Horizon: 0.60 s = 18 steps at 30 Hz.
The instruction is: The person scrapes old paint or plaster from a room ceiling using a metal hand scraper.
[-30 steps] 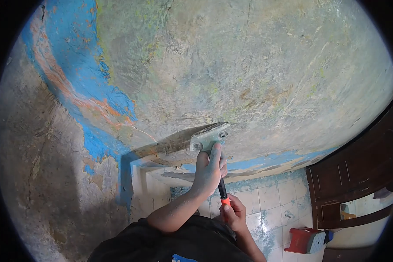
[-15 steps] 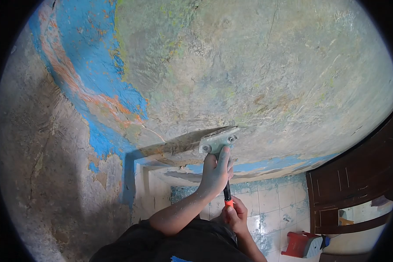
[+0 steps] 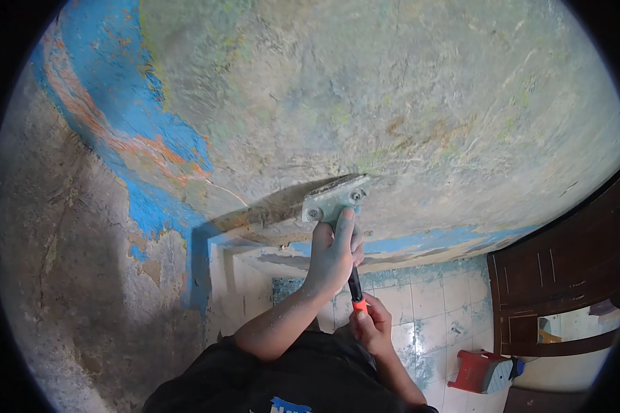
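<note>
A long-handled scraper (image 3: 335,197) with a wide metal head and two screws has its blade edge against the worn wall (image 3: 393,96). My left hand (image 3: 333,258) is closed around the upper handle just below the head, its thumb stretched up along the tool. Lower down, my right hand (image 3: 372,323) wraps around the orange end of the black handle (image 3: 355,283). Blue and orange paint (image 3: 110,69) clings to the wall at the upper left, while grey-green plaster surrounds the blade.
A second bare wall (image 3: 76,227) meets this one at a corner on the left. Below lies a tiled floor (image 3: 393,296) smeared with blue-green residue. Dark wooden furniture (image 3: 558,275) stands at the right, with a red stool (image 3: 472,372) near it.
The scraper and both hands appear slightly higher and farther left in view. The wall, furniture and stool have shifted too, as my head moved. Both hands keep their hold.
</note>
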{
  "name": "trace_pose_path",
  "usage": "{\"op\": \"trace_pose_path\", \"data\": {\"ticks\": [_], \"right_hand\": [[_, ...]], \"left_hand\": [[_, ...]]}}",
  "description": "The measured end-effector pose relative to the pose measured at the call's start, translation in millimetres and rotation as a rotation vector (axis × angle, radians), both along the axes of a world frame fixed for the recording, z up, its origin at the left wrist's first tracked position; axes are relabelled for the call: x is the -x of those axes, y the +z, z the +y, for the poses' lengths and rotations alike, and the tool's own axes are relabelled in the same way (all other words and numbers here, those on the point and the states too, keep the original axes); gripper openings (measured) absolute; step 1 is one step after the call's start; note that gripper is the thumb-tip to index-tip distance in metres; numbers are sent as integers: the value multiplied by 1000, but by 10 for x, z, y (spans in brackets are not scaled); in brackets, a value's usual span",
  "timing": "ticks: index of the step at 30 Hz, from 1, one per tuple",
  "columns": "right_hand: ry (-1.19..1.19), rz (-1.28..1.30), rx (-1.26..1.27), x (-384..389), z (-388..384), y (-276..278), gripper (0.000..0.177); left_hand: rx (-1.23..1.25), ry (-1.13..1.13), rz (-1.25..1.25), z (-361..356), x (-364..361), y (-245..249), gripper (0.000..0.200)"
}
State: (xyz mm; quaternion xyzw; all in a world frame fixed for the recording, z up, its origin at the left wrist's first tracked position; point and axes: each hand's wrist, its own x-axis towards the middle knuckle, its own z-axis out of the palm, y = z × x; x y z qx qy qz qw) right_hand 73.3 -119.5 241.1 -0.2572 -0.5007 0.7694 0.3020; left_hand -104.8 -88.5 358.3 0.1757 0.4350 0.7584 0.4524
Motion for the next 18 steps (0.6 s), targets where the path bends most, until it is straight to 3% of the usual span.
{"op": "trace_pose_path", "data": {"ticks": [8, 14, 18], "right_hand": [[51, 32, -35, -65, 192, 50, 39], [205, -87, -37, -390, 338, -13, 43], [301, -37, 5, -564, 585, 34, 44]], "left_hand": [[-44, 25, 23, 62, -57, -66, 35], [-7, 136, -110, 66, -257, -264, 35], [-65, 177, -134, 92, -383, -243, 34]]}}
